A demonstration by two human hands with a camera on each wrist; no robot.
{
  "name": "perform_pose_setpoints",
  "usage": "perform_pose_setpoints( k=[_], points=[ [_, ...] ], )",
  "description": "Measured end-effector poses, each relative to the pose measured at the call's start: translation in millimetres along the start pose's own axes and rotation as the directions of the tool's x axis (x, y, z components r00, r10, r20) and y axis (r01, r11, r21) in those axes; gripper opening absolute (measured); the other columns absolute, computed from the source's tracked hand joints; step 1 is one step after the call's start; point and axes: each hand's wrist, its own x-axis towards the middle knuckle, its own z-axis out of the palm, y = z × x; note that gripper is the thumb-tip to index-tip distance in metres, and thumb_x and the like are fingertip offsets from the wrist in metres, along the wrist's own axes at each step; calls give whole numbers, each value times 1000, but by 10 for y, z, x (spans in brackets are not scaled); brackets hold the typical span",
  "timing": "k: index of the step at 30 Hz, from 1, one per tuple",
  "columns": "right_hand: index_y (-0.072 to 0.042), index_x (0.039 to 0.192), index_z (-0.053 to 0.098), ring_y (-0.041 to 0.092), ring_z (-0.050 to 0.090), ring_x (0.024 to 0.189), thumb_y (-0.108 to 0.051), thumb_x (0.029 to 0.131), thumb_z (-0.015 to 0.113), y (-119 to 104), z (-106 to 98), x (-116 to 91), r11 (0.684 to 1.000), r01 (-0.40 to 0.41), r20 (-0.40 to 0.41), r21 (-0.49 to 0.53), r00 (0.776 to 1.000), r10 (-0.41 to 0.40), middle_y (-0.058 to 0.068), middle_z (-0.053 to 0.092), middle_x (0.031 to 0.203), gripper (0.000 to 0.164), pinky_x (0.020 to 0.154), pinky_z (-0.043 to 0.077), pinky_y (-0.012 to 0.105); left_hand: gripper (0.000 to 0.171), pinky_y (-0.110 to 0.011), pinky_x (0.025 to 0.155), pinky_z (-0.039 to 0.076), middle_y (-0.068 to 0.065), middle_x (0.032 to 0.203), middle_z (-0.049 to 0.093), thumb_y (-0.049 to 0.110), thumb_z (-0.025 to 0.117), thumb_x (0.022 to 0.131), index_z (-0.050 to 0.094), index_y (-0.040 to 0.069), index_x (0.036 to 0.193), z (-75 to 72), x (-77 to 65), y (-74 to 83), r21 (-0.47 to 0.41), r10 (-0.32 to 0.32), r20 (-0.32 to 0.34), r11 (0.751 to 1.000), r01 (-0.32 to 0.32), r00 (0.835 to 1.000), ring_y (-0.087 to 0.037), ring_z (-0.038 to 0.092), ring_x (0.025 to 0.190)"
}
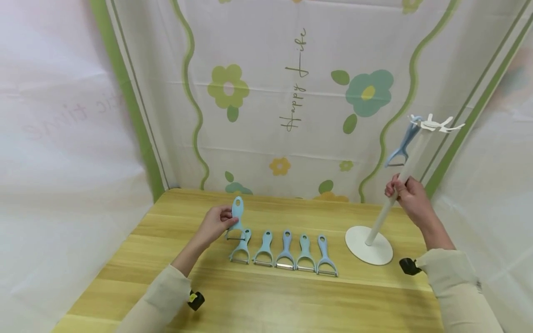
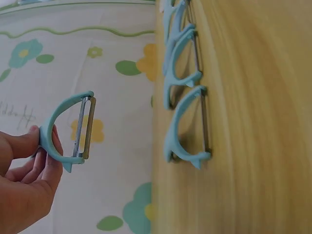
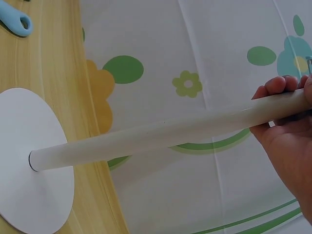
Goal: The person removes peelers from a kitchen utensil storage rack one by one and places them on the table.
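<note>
My left hand (image 1: 215, 225) pinches a light blue peeler (image 1: 238, 209) by its handle, holding it above the table with the blade end down. In the left wrist view the held peeler (image 2: 51, 131) shows its curved frame and metal blade, thumb and fingers on the handle. My right hand (image 1: 412, 196) grips the white pole of a stand (image 1: 383, 215), fingers wrapped round it; the right wrist view shows the same pole (image 3: 161, 131). One blue peeler (image 1: 403, 143) hangs from the hooks (image 1: 435, 125) at the top of the stand.
Several blue and green-blue peelers (image 1: 286, 249) lie in a row on the wooden table (image 1: 266, 300), handles away from me. The stand's round white base (image 1: 358, 245) rests right of the row. A printed curtain (image 1: 258, 138) hangs behind the table's far edge.
</note>
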Motion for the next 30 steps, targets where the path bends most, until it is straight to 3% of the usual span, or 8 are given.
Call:
perform_pose_setpoints(
  k=[11,20,30],
  points=[
    [12,98,34,18,44,70,-16,100,37,36,-23,2,1000,-12,1,2,1000,12,9,46,80,29,64,43,27,25,-23,65,53,-14,86,64,-2,62,85,58,-10,109,-102,-71,-231,71,-67,3,995,66,998,-16,62,74],
    [12,98,34,19,44,71,-17,100,37,26,-36,12,999,-24,1,-26,1000,24,9,44,80,29,63,43,27,25,-22,62,47,-9,81,59,-3,62,85,59,-9,108,-145,-38,-468,194,-140,8,972,135,990,-15,54,72],
    [9,95,35,19,42,69,-16,100,37,28,-27,20,1000,-1,13,21,1000,0,10,43,78,26,62,41,28,16,-23,57,43,-6,74,51,-2,57,88,60,-8,102,-150,-37,-633,183,-215,81,963,198,973,-15,49,67]
  ],
)
